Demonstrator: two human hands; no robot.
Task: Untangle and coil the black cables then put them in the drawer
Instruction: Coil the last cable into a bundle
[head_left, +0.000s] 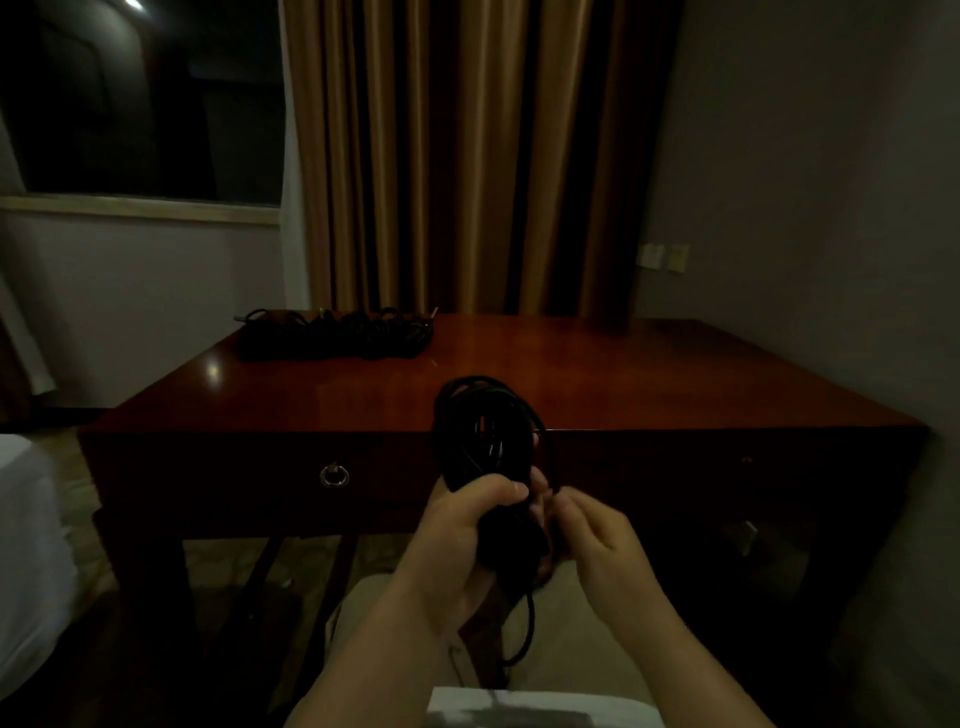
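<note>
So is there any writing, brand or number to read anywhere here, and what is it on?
None can be read.
The wall plates beside the curtain: too dim and small to show any marking.
The cable coil held in both hands, and the desk: no label shows.

Both bare forearms reach forward from the bottom edge of the view and converge at the middle. The left hand (462, 525) is upright, its fingers and thumb curled tightly round the lower part of a coiled bundle of thin black cable (485, 441). The right hand (597, 540) sits just beside it, fingers bent inward, the fingertips (558, 501) pinching at the same bundle.
</note>
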